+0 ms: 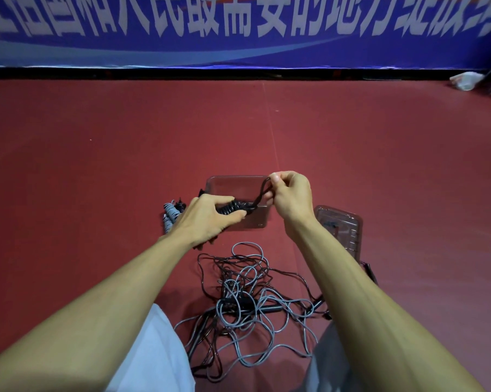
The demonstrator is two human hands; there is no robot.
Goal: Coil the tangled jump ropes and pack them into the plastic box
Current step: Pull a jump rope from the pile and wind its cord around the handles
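My left hand [207,217] grips a black jump rope [233,208] wound tightly round its handles. My right hand [289,198] pinches the loose end of that black rope and holds it up above the bundle. Both hands hover over a clear plastic box [227,183] that stands on the red floor. A coiled grey rope bundle [170,215] lies left of the box, partly behind my left hand. A tangle of grey and black ropes [250,301] sprawls on the floor between my knees.
The box's clear lid [343,224] lies on the floor to the right of the box. A blue banner with white characters [238,29] runs along the far wall. A white plastic bag [464,80] sits at the far right.
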